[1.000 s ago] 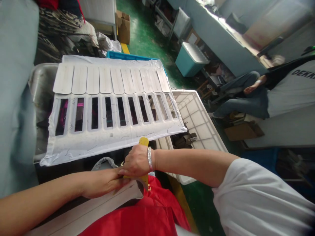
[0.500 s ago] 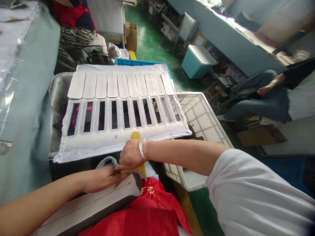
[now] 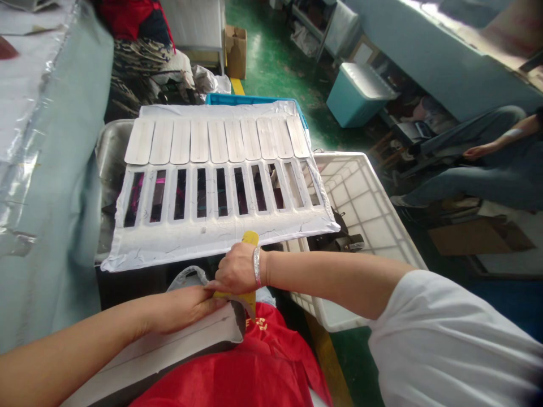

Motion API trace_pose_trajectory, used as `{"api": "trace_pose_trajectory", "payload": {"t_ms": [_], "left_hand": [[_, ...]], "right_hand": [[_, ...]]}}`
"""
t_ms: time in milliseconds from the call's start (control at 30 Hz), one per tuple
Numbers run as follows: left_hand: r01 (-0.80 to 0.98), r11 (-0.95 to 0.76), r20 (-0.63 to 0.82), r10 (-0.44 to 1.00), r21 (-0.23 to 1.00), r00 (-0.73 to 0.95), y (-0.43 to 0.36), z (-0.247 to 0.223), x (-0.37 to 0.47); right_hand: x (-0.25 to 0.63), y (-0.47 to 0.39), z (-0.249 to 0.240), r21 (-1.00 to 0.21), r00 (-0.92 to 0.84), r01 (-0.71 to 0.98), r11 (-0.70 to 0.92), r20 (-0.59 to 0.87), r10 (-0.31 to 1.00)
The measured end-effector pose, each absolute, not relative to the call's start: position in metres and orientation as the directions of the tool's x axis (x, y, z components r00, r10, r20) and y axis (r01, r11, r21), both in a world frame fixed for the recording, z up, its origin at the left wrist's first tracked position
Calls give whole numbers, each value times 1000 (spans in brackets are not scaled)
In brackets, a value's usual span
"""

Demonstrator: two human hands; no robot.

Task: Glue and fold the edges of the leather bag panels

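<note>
My right hand [image 3: 237,270] is closed in a fist around a yellow flat tool [image 3: 250,237]. One end sticks out above the fist, and a wider yellow part shows below it. My left hand [image 3: 190,305] lies flat on a long white-topped piece with a dark side [image 3: 139,353], its fingertips reaching to the right hand. This piece rests over the red apron [image 3: 254,373] on my lap. Just beyond my hands lies a white slotted board [image 3: 178,243] with a row of pale rounded strips [image 3: 218,141] along its far half.
A white plastic crate [image 3: 360,192] holding dark items stands to the right. Under the board are a metal tub [image 3: 106,152] and a blue crate [image 3: 250,100]. A covered table [image 3: 80,113] runs along the left. Another person's hand [image 3: 477,151] shows at far right.
The whole view has shifted, so most things sit further right in the picture. Both hands stay together at the end of the white-topped piece, with the yellow tool still in my right fist.
</note>
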State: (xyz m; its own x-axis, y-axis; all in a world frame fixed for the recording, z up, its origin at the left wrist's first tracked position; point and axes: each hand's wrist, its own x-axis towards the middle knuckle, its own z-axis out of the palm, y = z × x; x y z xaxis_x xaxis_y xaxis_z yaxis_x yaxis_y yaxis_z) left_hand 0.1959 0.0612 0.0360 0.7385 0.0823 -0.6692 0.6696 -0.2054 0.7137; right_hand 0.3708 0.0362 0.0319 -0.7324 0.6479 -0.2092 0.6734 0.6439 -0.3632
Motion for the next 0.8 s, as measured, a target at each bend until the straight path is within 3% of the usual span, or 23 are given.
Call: {"api": "trace_pose_trajectory", "payload": {"t_ms": [233, 433, 567, 667, 800], "left_hand": [[658, -220, -675, -4, 720, 738, 60, 47, 213], [518, -259, -537, -3, 815, 844, 51, 41, 211], [606, -435, -602, 165, 666, 781, 48, 47, 195], [628, -480, -625, 193, 612, 756, 46, 61, 178], [625, -519, -586, 265, 583, 766, 34, 71, 162]], "right_hand": [[376, 0, 33, -367, -529, 834, 412, -318, 787], [371, -31, 39, -322, -361, 912, 254, -335, 870], [368, -35, 57, -274, -277, 947, 168, -432, 858], [377, -40, 65, -261, -249, 956, 135, -474, 845], [400, -61, 56, -331, 15, 923, -197, -480, 877]]}}
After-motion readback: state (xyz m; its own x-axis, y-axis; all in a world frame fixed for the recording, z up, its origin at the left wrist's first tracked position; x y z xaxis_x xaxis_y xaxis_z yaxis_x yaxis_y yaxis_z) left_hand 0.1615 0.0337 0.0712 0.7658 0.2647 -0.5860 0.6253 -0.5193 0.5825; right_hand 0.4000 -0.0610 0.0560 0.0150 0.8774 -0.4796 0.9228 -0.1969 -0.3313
